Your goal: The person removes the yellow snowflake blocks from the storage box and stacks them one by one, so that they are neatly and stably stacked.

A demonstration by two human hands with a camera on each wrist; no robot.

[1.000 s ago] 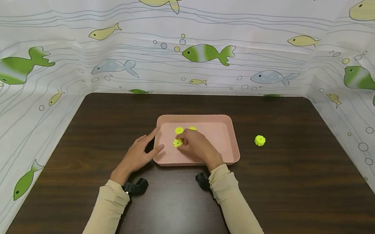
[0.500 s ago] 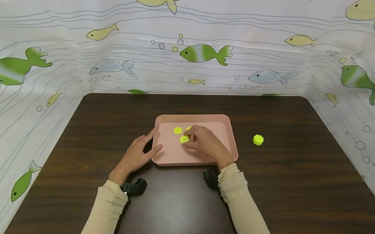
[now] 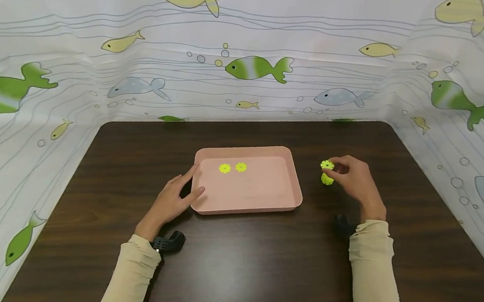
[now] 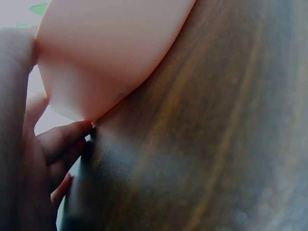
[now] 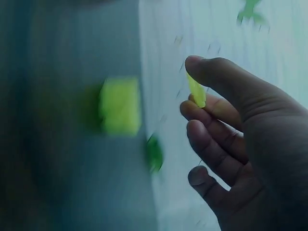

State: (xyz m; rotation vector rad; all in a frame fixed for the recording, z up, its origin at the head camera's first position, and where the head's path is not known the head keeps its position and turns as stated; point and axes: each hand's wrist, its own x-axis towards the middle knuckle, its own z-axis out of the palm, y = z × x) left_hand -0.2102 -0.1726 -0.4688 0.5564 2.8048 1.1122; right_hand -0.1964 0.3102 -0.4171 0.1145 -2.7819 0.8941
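My right hand (image 3: 357, 180) pinches a yellow notched snowflake disc (image 3: 327, 164) between thumb and forefinger, right of the tray. In the right wrist view the same disc (image 5: 196, 91) shows edge-on at the fingertips. A stack of such discs (image 3: 327, 179) stands on the table just below it in the head view; the stack (image 5: 120, 106) is blurred in the right wrist view. My left hand (image 3: 168, 205) rests with spread fingers at the left rim of the pink tray (image 3: 267, 201). Two more yellow discs, a left one (image 3: 224, 168) and a right one (image 3: 241, 167), lie flat inside the tray.
The dark wooden table (image 3: 251, 264) carries the tray near its middle. A white cloth (image 3: 186, 93) printed with fish rises behind the table and along both sides.
My right hand has lifted a disc out of the tray and carried it right, to the stack. The left hand stays at the tray's rim. The head view has shifted slightly.
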